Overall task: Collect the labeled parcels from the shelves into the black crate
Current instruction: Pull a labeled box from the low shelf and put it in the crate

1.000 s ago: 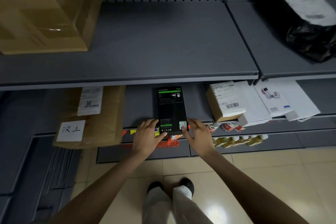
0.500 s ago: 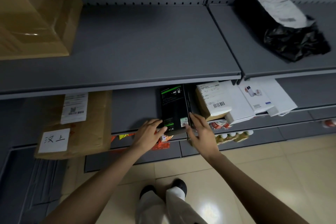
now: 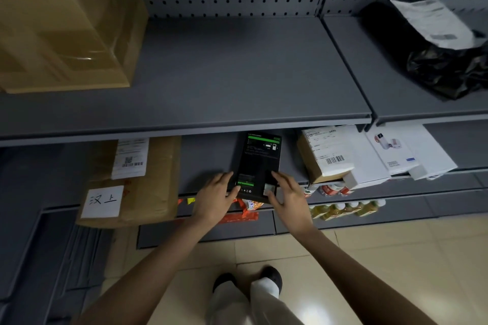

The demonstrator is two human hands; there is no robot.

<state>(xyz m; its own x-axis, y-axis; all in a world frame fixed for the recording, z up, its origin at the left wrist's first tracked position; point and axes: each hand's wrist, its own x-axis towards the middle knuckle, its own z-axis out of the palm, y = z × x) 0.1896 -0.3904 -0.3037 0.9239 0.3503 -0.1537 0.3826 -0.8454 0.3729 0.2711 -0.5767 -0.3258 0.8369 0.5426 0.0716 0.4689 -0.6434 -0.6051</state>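
A flat black box with green print (image 3: 260,163) lies on the middle grey shelf (image 3: 206,163), its near end past the shelf's front edge. My left hand (image 3: 215,199) holds its near left corner, thumb on top. My right hand (image 3: 286,196) holds the near right corner, fingers lying over a small white sticker. A brown parcel with a white shipping label and a handwritten tag (image 3: 132,182) sits to the left. A small brown box with a barcode label (image 3: 323,155) sits to the right. No black crate is in view.
White product boxes (image 3: 396,153) lie right of the barcode box. On the top shelf (image 3: 237,79) stand a large cardboard box (image 3: 63,24) at left and a black bag with a label (image 3: 443,50) at right. Bottles (image 3: 346,210) and snack packs fill the lower shelf. Beige tiled floor lies below.
The view shifted left and back. Both hands stay on the black box's near corners; the box has hardly moved on the shelf.
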